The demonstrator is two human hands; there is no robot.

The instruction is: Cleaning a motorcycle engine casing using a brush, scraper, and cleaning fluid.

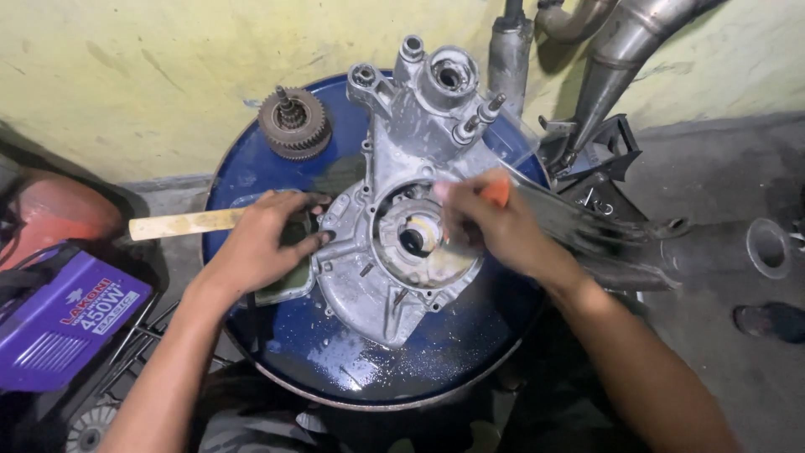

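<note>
Nearest, the blue drum lid [277, 335] serves as the work surface, wet and flecked with grit. On it lies the aluminium engine casing [394, 252], flat, its round bore facing up. The left hand [264, 243] presses open-fingered on the casing's left edge, holding nothing. The right hand [495, 231], blurred, has its grip closed on an orange-handled tool [498, 192] over the bore; this looks like scrubbing or scraping the bore, which next calls for a steady casing. Beyond, a gear cluster [293, 123] stands near the lid's far rim.
</note>
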